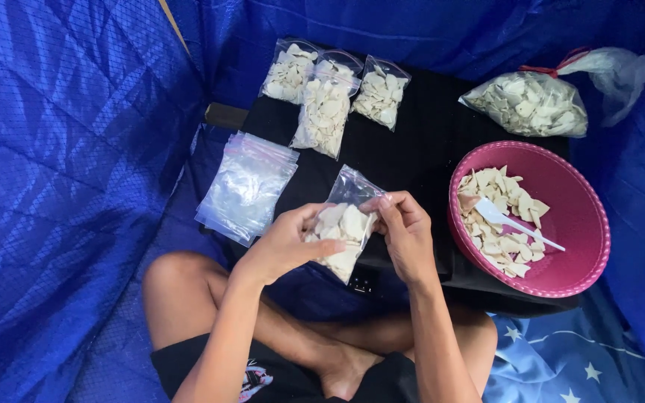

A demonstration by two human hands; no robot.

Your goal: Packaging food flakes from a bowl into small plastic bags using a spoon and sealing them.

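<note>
Small clear zip-top plastic bag (345, 227), half full of pale, flat, chip-like slices, held up in both hands just above the near edge of the black cloth-covered worktop (419, 142), over the crossed legs. Left hand (285, 246) cupped under and around the filled lower part, grip closed on the bag, thumb across the front. Right hand (404, 231) pinching the upper right edge near the zip strip, grip narrow, fingertips pressed on the film. Probably light, soft and slippery as film goes; contents likely brittle, apt to crack under a hard squeeze. Best taken at the empty top strip with a pinch, with support from below under the load rather than pressure across the middle. Just left, a flat stack of empty clear zip bags (246, 186), lying partly off the worktop's left edge. Farther off, three filled and closed small bags of the same slices (334, 97), side by side at the far edge. To the right, a round pink plastic basket (584, 216) holding loose slices and a white plastic spoon (513, 222). Far right, a large clear bag of slices (528, 104), tied with a red band. All around, blue quilted fabric (61, 172).
</note>
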